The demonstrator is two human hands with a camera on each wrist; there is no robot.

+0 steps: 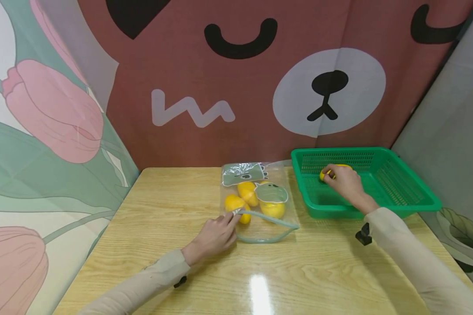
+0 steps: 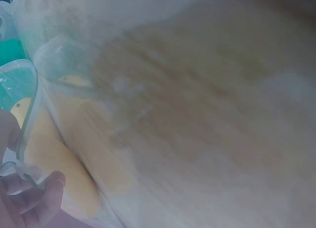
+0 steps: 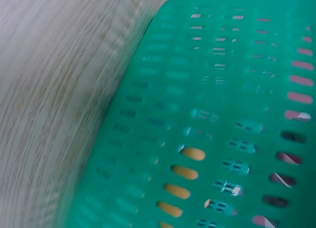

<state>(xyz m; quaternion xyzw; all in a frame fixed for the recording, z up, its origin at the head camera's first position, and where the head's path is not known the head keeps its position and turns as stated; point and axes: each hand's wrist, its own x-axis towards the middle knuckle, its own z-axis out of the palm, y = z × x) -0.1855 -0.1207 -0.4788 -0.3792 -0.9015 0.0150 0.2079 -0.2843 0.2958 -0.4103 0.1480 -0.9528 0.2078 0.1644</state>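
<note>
A clear zip bag (image 1: 266,234) with printed green animal figures lies on the table, its mouth facing the person. Inside it are several yellow lemons (image 1: 273,210), also visible through the plastic in the left wrist view. My left hand (image 1: 217,234) pinches the left end of the bag's rim, and the mouth gapes apart. At the right, my right hand (image 1: 347,183) reaches into a green basket (image 1: 402,192), its fingers curled on a yellow lemon (image 1: 322,175). The hand partly hides that fruit. Only the basket's slotted wall (image 3: 163,99) fills the right wrist view, with yellow showing through some slots.
The wooden table (image 1: 173,197) carries the bag and the basket. Behind it hangs a brown bear-print curtain (image 1: 205,148), close to the back edge. A flower-print curtain (image 1: 63,183) hangs on the left and a grey one (image 1: 449,131) on the right.
</note>
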